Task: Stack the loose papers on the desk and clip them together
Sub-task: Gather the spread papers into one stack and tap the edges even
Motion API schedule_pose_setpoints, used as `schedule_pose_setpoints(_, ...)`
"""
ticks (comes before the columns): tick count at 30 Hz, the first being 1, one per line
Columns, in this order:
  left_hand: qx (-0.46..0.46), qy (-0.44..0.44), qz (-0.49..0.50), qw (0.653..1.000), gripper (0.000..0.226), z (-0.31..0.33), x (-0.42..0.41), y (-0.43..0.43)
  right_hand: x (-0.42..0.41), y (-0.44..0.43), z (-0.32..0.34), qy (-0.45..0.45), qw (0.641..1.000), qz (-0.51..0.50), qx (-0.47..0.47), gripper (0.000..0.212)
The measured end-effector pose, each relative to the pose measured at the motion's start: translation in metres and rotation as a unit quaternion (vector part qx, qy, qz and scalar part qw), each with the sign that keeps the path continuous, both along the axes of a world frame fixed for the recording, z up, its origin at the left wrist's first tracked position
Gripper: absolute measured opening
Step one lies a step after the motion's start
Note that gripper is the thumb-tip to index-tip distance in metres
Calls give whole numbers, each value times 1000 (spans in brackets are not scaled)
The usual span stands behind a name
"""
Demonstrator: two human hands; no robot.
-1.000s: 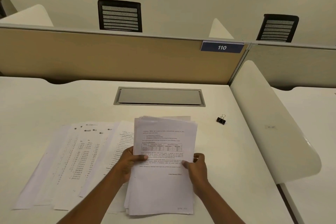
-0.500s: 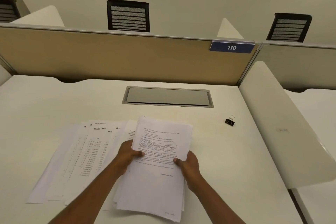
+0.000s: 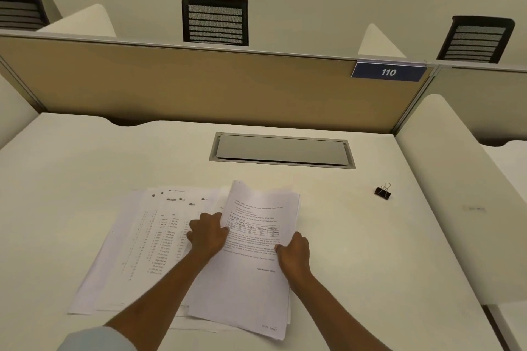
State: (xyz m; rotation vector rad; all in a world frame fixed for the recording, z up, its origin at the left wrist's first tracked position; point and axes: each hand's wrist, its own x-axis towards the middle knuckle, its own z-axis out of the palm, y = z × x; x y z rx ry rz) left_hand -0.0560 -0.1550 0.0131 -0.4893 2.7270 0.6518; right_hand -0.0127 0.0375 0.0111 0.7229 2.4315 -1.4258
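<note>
Two hands share one job here. Your left hand (image 3: 206,234) curls its fingers round the left edge of the held pile (image 3: 251,285). Your right hand (image 3: 293,253) pinches the right edge, thumb on top. You grip both sides so the sheets line up & don't slip. The held pile sits low, partly over the loose sheets (image 3: 142,242) fanned out on the desk (image 3: 85,165) to the left; those aren't gathered yet. The binder clip (image 3: 383,192) sits on the desk, well apart on the right, prob. for last.
</note>
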Motion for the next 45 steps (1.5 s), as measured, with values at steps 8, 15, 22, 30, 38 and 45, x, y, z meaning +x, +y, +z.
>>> schedule_pose_setpoints(8, -34, -33, 20, 999, 34, -1, -2, 4, -8, -18, -9, -46, 998, -36, -16, 20)
schedule_pose_setpoints(15, 58, 1, 55, 997, 37, -5, -5, -13, -5, -19, -1, -38, 994, -73, -78, 24)
schedule_pose_setpoints(22, 248, 41, 88, 964, 37, -8, -1, -14, -2, -20, 5, -37, 987, -83, -135, 33)
schedule_pose_setpoints(30, 270, 40, 119, 955, 62, -11, -2, -15, -4, -23, 13, -23, 983, -94, -154, 40)
schedule_pose_setpoints(38, 244, 43, 165, 955, 31, -14, -1, -28, -9, -27, 15, -10, 984, -79, -160, 24)
schedule_pose_setpoints(45, 21, -6, 149, 989, 35, -19, 6, -25, -16, -47, 5, -46, 999, -11, 0, 20)
